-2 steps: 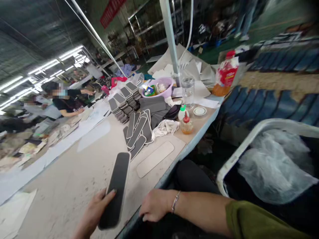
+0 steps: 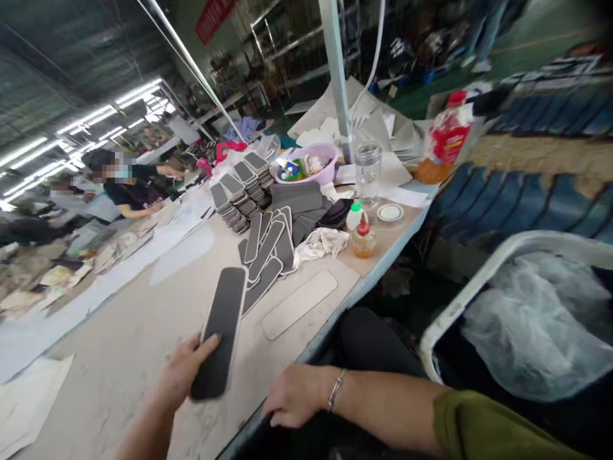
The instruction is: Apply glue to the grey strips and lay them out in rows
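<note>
My left hand (image 2: pixel 189 364) grips a dark oblong panel with a pale rim (image 2: pixel 223 332), thumb on its upper face, over the table (image 2: pixel 124 345). My right hand (image 2: pixel 297 393), with a bracelet at the wrist, rests curled at the table's front edge; whether its fingers hold anything is hidden. A pale oblong piece (image 2: pixel 300 304) lies flat to the right of the held panel. Beyond it are loose rimmed panels (image 2: pixel 268 252) in an overlapping heap, and several stacks of panels (image 2: pixel 242 191) stand behind them.
A white cloth (image 2: pixel 323 246), a red-capped bottle (image 2: pixel 364 239), a green-capped bottle (image 2: pixel 355 216), a glass jar (image 2: pixel 368 169) and a purple basket (image 2: pixel 330 169) stand farther back. A bin with clear plastic (image 2: pixel 536 326) is at right. A person (image 2: pixel 134 188) works across at left.
My left hand and the dark panel have moved up and away from me, toward the heap of loose panels. My right hand has barely moved. The view has shifted slightly.
</note>
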Demonstrator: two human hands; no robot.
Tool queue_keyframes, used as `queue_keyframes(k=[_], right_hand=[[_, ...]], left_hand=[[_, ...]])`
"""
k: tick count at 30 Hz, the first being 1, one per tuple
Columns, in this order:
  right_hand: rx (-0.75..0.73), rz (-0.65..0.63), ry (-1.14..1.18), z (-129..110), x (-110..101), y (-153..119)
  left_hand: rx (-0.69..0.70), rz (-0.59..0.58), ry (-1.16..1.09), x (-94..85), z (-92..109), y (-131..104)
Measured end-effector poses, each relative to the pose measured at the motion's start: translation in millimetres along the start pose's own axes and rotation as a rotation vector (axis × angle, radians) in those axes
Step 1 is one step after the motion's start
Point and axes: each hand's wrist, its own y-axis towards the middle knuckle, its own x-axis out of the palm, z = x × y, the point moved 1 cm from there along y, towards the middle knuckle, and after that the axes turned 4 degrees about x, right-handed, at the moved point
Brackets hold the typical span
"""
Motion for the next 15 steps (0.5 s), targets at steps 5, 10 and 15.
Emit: queue_keyframes(k=[5,10,15], right_hand=[[0.046,0.099,0.044,4,-4,2],[0.401,0.360,0.013,37,-31,-4],[0.792,0.424,-0.111,76,-39,-13]], left_hand=[[0.287,0.384,0.216,-11.2,75,89],[0.648,0.683,0.388,-4.9,67,93],[0.503,0.777,0.270,-1.4,-61,-8]])
